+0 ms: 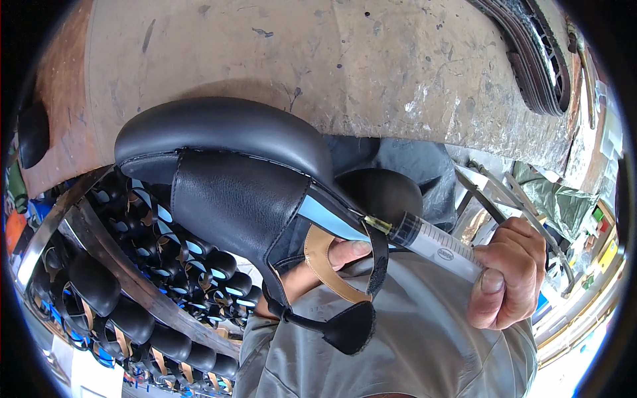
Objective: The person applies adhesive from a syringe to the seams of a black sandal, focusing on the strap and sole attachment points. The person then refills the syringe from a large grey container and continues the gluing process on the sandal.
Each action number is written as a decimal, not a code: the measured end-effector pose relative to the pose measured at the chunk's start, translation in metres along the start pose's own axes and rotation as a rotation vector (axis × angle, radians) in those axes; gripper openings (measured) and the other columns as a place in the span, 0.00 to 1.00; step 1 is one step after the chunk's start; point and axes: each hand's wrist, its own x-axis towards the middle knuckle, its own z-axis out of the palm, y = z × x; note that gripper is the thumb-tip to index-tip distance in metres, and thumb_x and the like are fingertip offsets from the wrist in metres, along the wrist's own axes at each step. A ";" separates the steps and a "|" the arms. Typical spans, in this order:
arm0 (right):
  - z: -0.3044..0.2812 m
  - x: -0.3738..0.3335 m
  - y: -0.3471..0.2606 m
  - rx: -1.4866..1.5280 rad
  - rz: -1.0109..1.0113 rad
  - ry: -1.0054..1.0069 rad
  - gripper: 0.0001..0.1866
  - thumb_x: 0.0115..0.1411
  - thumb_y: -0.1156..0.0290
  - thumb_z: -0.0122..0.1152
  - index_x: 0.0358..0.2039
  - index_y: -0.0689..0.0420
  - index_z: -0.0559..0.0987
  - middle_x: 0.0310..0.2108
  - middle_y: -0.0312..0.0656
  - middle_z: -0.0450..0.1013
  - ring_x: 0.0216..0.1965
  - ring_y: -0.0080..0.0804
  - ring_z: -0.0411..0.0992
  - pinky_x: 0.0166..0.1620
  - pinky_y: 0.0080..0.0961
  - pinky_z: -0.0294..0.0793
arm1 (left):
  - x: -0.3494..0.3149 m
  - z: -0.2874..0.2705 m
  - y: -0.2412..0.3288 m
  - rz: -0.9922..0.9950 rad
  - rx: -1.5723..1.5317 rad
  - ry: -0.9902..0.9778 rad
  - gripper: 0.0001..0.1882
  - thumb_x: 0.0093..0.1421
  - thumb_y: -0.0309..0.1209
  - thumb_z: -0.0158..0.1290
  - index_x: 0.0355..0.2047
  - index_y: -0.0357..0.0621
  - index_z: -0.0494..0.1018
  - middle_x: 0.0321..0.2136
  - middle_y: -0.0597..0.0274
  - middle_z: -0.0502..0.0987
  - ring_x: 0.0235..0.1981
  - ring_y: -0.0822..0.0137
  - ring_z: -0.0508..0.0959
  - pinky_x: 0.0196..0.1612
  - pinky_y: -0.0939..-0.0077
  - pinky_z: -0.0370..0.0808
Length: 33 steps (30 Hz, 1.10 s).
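A black leather sandal (239, 199) with a thick rounded sole lies on its side before me, its sole toward the bench. It has a light blue lining, a tan inner heel piece and a black strap end that hangs loose. My left hand (345, 255) is closed on the sandal from behind; the straps and upper hide most of its fingers. My right hand (507, 275) grips a clear plastic syringe (441, 250) with a dark plunger tip. The syringe's yellow-green needle hub points left, its tip at the seam between sole and upper near the heel.
A worn, stained workbench (318, 60) spans the far side. Several dark soles (541, 60) are stacked at its far right. Racks of similar black sandals (169, 259) stand at the lower left, with a curved metal rail (126, 265) among them. A metal frame (488, 196) stands at the right.
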 end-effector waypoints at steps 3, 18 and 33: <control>-0.005 0.000 0.000 0.011 0.027 -0.047 0.08 0.50 0.69 0.55 0.21 0.61 0.73 0.06 0.31 0.57 0.08 0.22 0.52 0.25 0.23 0.60 | 0.001 0.000 0.000 -0.005 0.003 -0.003 0.23 0.54 0.23 0.52 0.51 0.34 0.64 0.45 0.57 0.72 0.46 0.64 0.73 0.50 0.69 0.70; -0.027 0.000 0.005 0.036 0.113 -0.233 0.10 0.51 0.67 0.56 0.24 0.61 0.74 0.13 0.36 0.65 0.15 0.25 0.59 0.29 0.25 0.62 | -0.012 -0.011 -0.015 0.063 -0.080 0.076 0.24 0.54 0.22 0.51 0.52 0.34 0.63 0.46 0.57 0.71 0.46 0.63 0.73 0.51 0.68 0.70; -0.039 0.103 0.129 -0.396 -0.075 0.042 0.18 0.56 0.61 0.56 0.47 0.54 0.74 0.37 0.46 0.74 0.41 0.45 0.69 0.48 0.37 0.64 | -0.076 -0.001 -0.022 0.547 -0.229 0.083 0.26 0.53 0.24 0.52 0.53 0.34 0.62 0.46 0.57 0.71 0.47 0.64 0.73 0.51 0.69 0.69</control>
